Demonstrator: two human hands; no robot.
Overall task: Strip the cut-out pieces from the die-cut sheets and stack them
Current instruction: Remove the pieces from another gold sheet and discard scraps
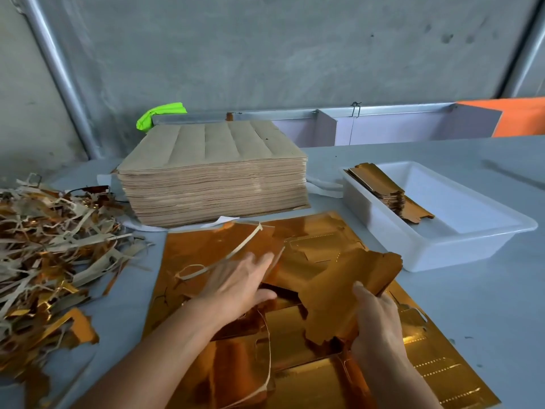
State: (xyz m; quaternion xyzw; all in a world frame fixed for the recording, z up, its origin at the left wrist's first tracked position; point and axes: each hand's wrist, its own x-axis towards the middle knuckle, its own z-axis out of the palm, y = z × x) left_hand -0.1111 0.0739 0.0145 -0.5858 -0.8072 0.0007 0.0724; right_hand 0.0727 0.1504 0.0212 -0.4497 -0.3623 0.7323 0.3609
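Two hands on gold sheet [427, 358]: right hand [379, 326] grip clamped on cut-out piece [348, 284]; left hand [239, 286] flat, fingers apart, pressing waste. Stripping step; next likely needs piece torn free, stacked in tray [472, 231].

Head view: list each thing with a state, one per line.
left hand: open, pressing the gold sheet
right hand: gripping a cut-out piece
gold sheet: flat, partly stripped
white tray: holds stacked pieces
brown sheet stack: tall, squared
scrap pile: loose

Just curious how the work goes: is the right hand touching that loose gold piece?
Touching. The head view shows the right hand with its fingers curled round the edge of the gold piece.
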